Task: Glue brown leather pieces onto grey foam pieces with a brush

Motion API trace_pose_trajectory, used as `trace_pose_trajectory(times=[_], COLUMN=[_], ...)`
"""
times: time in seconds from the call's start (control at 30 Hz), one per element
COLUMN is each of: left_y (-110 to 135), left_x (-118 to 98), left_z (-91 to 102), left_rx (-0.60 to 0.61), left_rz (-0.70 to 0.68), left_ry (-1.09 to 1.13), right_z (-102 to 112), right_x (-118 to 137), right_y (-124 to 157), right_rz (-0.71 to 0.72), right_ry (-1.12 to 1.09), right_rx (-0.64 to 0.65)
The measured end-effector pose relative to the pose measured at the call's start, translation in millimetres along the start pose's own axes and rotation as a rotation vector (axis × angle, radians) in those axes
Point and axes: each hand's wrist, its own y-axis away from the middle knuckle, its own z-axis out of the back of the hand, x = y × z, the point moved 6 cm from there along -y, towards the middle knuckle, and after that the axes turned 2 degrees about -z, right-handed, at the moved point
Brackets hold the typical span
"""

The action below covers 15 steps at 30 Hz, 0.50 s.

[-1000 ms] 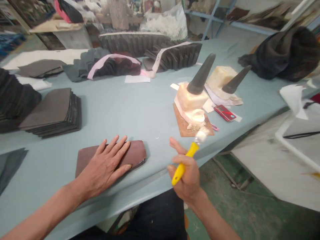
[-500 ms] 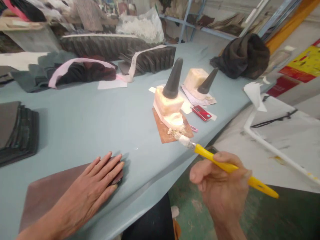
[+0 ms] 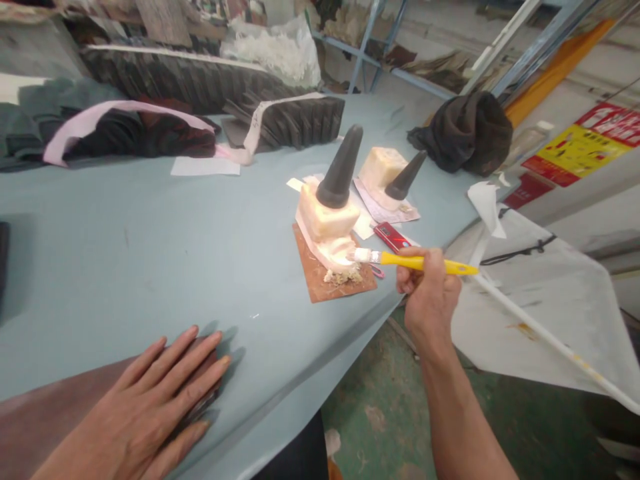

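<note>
My right hand (image 3: 430,287) grips a yellow-handled paintbrush (image 3: 425,263). Its whitish bristles touch the glue dish at the front of a cream-coloured glue pot (image 3: 327,213) topped by a black cone. This pot stands on a brown board (image 3: 311,270), with crusty dried glue along its front lip. At the lower left, my left hand (image 3: 165,400) lies flat with fingers spread on a dark reddish-brown sheet (image 3: 65,393), possibly leather. The sheet's right end is partly covered by the fingers.
A second pot with a black cone (image 3: 383,170) stands behind, near a red box cutter (image 3: 393,237). Rows of dark folded pieces (image 3: 300,120) and pink strips line the back of the blue-grey table (image 3: 175,267). Black cloth (image 3: 465,133) lies at the far right.
My right hand has moved up and forward, and the brush tip has gone from the pot's crusty front lip to its dish. My left hand stays flat on the sheet.
</note>
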Motion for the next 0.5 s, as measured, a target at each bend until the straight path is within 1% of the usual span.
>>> trace_pose_trajectory(times=[0.1, 0.23, 0.43, 0.5], left_y=[1, 2, 3, 4], left_x=[0, -2, -2, -1], left_z=[-2.4, -3.1, -2.6, -3.0], left_rx=[-0.005, -0.019, -0.007, -0.013], left_rz=[0.02, 0.03, 0.052, 0.062], left_ry=[0.013, 0.011, 0.05, 0.056], right_z=[-6, -17, -27, -31], right_x=[-3, -8, -7, -5], right_y=[-12, -23, -30, -32], right_rz=[0.023, 0.029, 0.064, 0.101], right_ry=[0.057, 0.156, 0.344, 0.44], right_rx=[0.008, 0.053, 0.076, 0.085])
